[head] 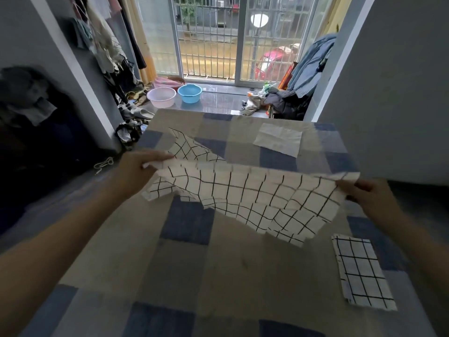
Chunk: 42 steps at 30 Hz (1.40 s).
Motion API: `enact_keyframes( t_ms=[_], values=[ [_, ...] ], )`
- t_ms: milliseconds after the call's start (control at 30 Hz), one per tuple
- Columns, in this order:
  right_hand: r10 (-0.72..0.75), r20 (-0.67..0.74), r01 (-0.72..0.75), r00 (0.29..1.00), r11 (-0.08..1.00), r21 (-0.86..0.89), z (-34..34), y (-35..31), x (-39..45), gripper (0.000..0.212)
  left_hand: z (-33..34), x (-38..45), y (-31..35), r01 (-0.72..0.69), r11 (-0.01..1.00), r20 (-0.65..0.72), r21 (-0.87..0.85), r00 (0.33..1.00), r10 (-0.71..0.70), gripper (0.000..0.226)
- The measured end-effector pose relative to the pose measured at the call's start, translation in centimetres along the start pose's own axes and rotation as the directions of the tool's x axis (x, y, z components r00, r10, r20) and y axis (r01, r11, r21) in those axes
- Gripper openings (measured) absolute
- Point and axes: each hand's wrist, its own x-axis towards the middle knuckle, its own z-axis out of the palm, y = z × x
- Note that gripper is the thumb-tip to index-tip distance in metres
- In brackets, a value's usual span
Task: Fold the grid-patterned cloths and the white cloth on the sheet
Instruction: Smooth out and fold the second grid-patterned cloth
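Grid-patterned cloth (255,190) stretched between both hands above the sheet (194,276)

I see a pink basin (161,96) and a blue basin (189,93) touching at twelve o'clock, clothes (107,42) hanging at ten, barred glass doors (233,37) behind them.

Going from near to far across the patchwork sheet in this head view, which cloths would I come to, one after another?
Small folded black-grid white cloth lying at the right → large black-grid white cloth held up between the left hand and right hand → plain white cloth lying flat near the far edge.
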Motion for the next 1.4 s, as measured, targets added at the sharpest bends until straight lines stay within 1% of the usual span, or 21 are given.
enact_keyframes(
  t_ms=[33, 100, 133, 200, 300, 400, 467, 600, 667, 733, 767, 833, 900, 933, 967, 1000, 1033, 1100, 1233, 1333, 1400],
  values=[
    [0.001, 0.027, -0.001, 1.0, 1.0, -0.019, 0.0, 0.5, -1.3, 0.059, 0.1, -1.8, 0.0, 0.003, 1.0, 0.031, -0.005, 1.0, -0.003, 0.051],
    [-0.006, 0.084, 0.011, 0.996, 0.998, -0.056, 0.4, 1.5, -4.3, 0.023, 0.4, -5.5, -0.4, 0.009, 1.0, 0.088, 0.005, 0.996, -0.009, 0.048],
    [-0.023, 0.117, 0.037, 0.993, 0.992, -0.121, 0.7, 2.2, -5.8, 0.019, 0.7, -7.4, -0.8, -0.002, 1.0, 0.113, 0.012, 0.994, 0.001, 0.049],
    [-0.023, 0.195, 0.069, 0.98, 0.971, -0.23, 1.1, 3.5, -8.8, 0.035, 1.2, -11.0, -1.9, -0.012, 0.999, 0.178, 0.041, 0.984, 0.005, 0.055],
    [0.058, 0.293, 0.028, 0.954, 0.959, -0.283, 1.7, 5.4, -12.4, 0.055, 1.6, -15.5, -4.4, 0.017, 0.992, 0.309, 0.129, 0.949, -0.056, 0.058],
    [0.028, 0.486, 0.197, 0.874, 0.892, -0.406, 3.2, 7.2, -14.9, 0.044, 2.1, -19.0, -6.0, -0.019, 0.973, 0.378, 0.232, 0.923, -0.072, 0.073],
    [0.033, 0.578, 0.294, 0.816, 0.836, -0.463, 3.6, 9.5, -15.6, 0.033, 2.6, -20.9, -6.6, -0.123, 0.958, 0.463, 0.257, 0.886, -0.01, 0.075],
    [0.131, 0.706, 0.423, 0.696, 0.719, -0.551, 4.7, 11.5, -16.0, 0.02, 3.2, -23.6, -7.7, -0.281, 0.927, 0.68, 0.248, 0.732, 0.04, 0.061],
    [0.266, 0.743, 0.447, 0.614, 0.659, -0.605, 4.7, 11.6, -16.0, 0.018, 3.4, -24.4, -7.9, -0.285, 0.916, 0.717, 0.281, 0.697, -0.003, 0.065],
    [0.409, 0.709, 0.382, 0.575, 0.631, -0.675, 4.1, 11.5, -15.7, 0.022, 3.4, -24.5, -8.2, -0.291, 0.916, 0.719, 0.275, 0.695, 0.005, 0.069],
    [0.447, 0.672, 0.308, 0.591, 0.645, -0.7, 3.7, 11.4, -15.4, 0.021, 3.4, -24.1, -7.8, -0.301, 0.913, 0.71, 0.276, 0.704, 0.018, 0.066],
    [0.458, 0.546, 0.166, 0.702, 0.641, -0.75, 3.3, 11.6, -14.4, 0.013, 3.7, -23.0, -7.2, -0.327, 0.904, 0.675, 0.277, 0.735, 0.059, 0.055],
    [0.358, 0.306, -0.008, 0.882, 0.661, -0.75, 3.7, 12.0, -13.2, 0.023, 4.8, -21.9, -6.1, -0.318, 0.917, 0.607, 0.24, 0.787, 0.113, 0.041],
    [0.333, 0.186, -0.118, 0.925, 0.713, -0.691, 4.3, 12.1, -12.5, 0.018, 5.8, -21.4, -5.2, -0.301, 0.931, 0.579, 0.204, 0.804, 0.134, 0.035],
    [0.349, 0.091, -0.226, 0.933, 0.763, -0.605, 5.0, 12.4, -11.7, 0.008, 7.2, -21.0, -4.3, -0.286, 0.944, 0.562, 0.162, 0.813, 0.15, 0.034],
    [0.417, 0.029, -0.345, 0.908, 0.787, -0.511, 6.0, 12.6, -10.7, 0.005, 8.8, -20.5, -3.5, -0.286, 0.949, 0.557, 0.13, 0.813, 0.169, 0.034],
    [0.499, 0.001, -0.457, 0.867, 0.794, -0.402, 6.9, 13.4, -9.7, 0.014, 10.6, -20.2, -3.0, -0.302, 0.946, 0.559, 0.12, 0.808, 0.187, 0.035],
    [0.636, 0.007, -0.624, 0.772, 0.76, -0.183, 8.8, 14.3, -8.1, 0.025, 13.6, -19.3, -1.7, -0.288, 0.947, 0.595, 0.145, 0.79, 0.149, 0.041],
    [0.767, 0.073, -0.768, 0.638, 0.625, 0.139, 12.1, 12.5, -6.6, 0.009, 17.2, -17.1, 0.2, -0.192, 0.949, 0.59, 0.251, 0.807, 0.008, 0.064],
    [0.773, 0.071, -0.768, 0.63, 0.608, 0.2, 13.6, 11.9, -5.7, 0.011, 18.6, -16.5, -0.6, -0.186, 0.928, 0.615, 0.323, 0.787, -0.057, 0.069],
    [0.71, 0.018, -0.711, 0.704, 0.703, 0.012, 14.0, 11.8, -5.1, 0.021, 19.3, -16.7, -1.7, -0.155, 0.924, 0.63, 0.351, 0.769, -0.11, 0.07]
  ],
)
